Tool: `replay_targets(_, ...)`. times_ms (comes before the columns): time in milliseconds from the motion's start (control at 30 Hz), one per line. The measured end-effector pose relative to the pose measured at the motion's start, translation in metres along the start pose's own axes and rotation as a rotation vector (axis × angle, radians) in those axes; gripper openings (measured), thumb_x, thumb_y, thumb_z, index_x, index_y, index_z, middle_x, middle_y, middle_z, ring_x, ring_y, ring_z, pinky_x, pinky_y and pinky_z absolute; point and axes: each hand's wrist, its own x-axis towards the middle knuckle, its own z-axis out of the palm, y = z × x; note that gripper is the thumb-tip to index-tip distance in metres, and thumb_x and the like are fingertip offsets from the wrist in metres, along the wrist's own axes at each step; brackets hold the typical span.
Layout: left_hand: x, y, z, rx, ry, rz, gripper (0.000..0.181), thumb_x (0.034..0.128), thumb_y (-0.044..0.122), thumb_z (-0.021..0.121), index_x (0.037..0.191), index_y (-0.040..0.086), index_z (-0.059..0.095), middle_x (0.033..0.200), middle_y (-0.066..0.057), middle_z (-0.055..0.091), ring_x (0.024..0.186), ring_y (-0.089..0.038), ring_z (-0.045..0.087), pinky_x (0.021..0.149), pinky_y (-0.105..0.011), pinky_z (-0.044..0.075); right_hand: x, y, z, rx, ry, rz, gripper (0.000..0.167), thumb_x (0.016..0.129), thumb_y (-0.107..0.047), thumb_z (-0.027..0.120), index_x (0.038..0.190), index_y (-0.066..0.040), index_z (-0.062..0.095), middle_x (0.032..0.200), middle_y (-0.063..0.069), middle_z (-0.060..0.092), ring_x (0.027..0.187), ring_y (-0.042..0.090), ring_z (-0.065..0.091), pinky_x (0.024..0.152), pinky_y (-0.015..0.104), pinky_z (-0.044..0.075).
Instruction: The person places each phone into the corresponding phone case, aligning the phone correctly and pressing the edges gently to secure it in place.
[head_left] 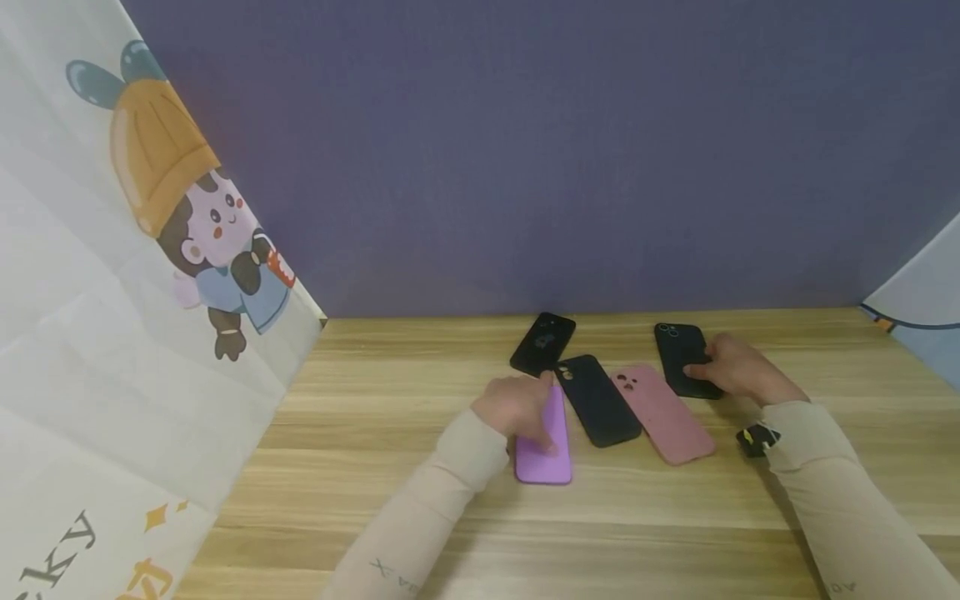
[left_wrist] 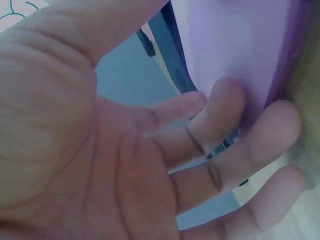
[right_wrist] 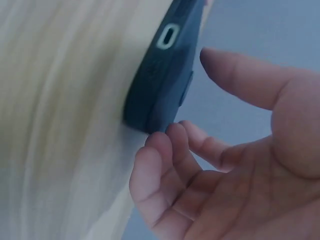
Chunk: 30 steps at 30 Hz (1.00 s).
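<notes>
On the bench (head_left: pixel 360 417), spread left fingers (left_wrist: pixel 272 125) touch a purple phone (head_left: pixel 538 468); right fingers (right_wrist: pixel 146 167) curve loosely at a black phone (head_left: pixel 672 350). Positioning seems underway, likely calling for light pressure next.

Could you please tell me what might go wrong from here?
The left hand, over the purple case, might knock the dark middle case lying close beside it. That could in turn nudge the pink case. The right hand meets the black case at its edge, so a lift might slip.
</notes>
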Motion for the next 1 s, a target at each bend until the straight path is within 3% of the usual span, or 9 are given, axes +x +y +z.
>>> replay_targets(67,-0.001,-0.002,-0.002,-0.012,-0.008,0.009,0.121,0.0679,0.052,0.092,0.162,0.013,0.027,0.148,-0.008,0.059,0.128,-0.026,0.062,0.107,-0.042,0.05,-0.003,-0.004,0.0,-0.005,-0.007,-0.013,0.073,0.101,-0.032,0.062,0.136,0.026,0.037,0.139,0.049,0.04,0.117,0.057,0.052,0.087,0.058,0.054)
replay_targets(100,-0.001,-0.003,-0.002,-0.017,-0.01,0.013,0.119,0.069,0.052,0.092,0.162,0.013,0.028,0.148,-0.008,0.059,0.128,-0.027,0.062,0.107,-0.042,0.05,-0.004,-0.006,0.0,0.001,-0.014,-0.014,0.072,0.101,-0.033,0.061,0.136,0.025,0.037,0.139,0.048,0.041,0.12,0.059,0.05,0.088,0.058,0.054)
replay_targets(167,-0.002,-0.004,-0.003,-0.021,-0.012,0.018,0.111,0.073,0.053,0.089,0.16,0.013,0.032,0.142,-0.008,0.064,0.123,-0.026,0.065,0.104,-0.043,0.052,-0.006,-0.01,0.001,0.007,-0.025,-0.02,0.068,0.102,-0.034,0.061,0.133,0.022,0.041,0.137,0.044,0.045,0.117,0.056,0.053,0.085,0.055,0.055)
replay_targets(267,-0.003,-0.003,-0.002,-0.013,0.01,0.007,0.097,0.079,0.056,0.083,0.155,0.013,0.041,0.129,-0.006,0.07,0.11,-0.025,0.069,0.094,-0.042,0.056,-0.008,-0.016,0.004,0.008,-0.029,-0.046,0.055,0.101,-0.036,0.063,0.122,0.014,0.051,0.122,0.034,0.058,0.098,0.04,0.06,0.074,0.042,0.054)
replay_targets(433,-0.005,0.002,0.001,0.026,0.086,-0.043,0.087,0.0793,0.06,0.08,0.145,0.012,0.051,0.111,-0.006,0.074,0.091,-0.021,0.07,0.076,-0.037,0.057,-0.013,-0.03,0.008,0.027,-0.084,-0.083,0.042,0.099,-0.035,0.066,0.108,0.005,0.058,0.092,0.012,0.062,0.072,0.019,0.053,0.062,0.032,0.045)
replay_targets(667,-0.009,0.012,0.003,0.029,0.154,-0.129,0.086,0.0699,0.067,0.084,0.133,0.014,0.059,0.106,-0.007,0.073,0.089,-0.021,0.068,0.071,-0.035,0.057,-0.016,-0.048,0.014,-0.01,-0.154,-0.167,0.039,0.095,-0.031,0.07,0.106,0.004,0.059,0.088,0.007,0.059,0.073,0.018,0.049,0.063,0.032,0.042)
replay_targets(1000,-0.01,0.021,0.003,0.055,0.112,-0.21,0.094,0.0687,0.073,0.081,0.137,0.015,0.055,0.104,-0.008,0.073,0.082,-0.018,0.065,0.064,-0.031,0.052,-0.018,-0.057,0.021,-0.095,-0.127,-0.19,0.051,0.086,-0.036,0.08,0.104,0.007,0.057,0.084,0.009,0.058,0.072,0.019,0.05,0.062,0.03,0.04)
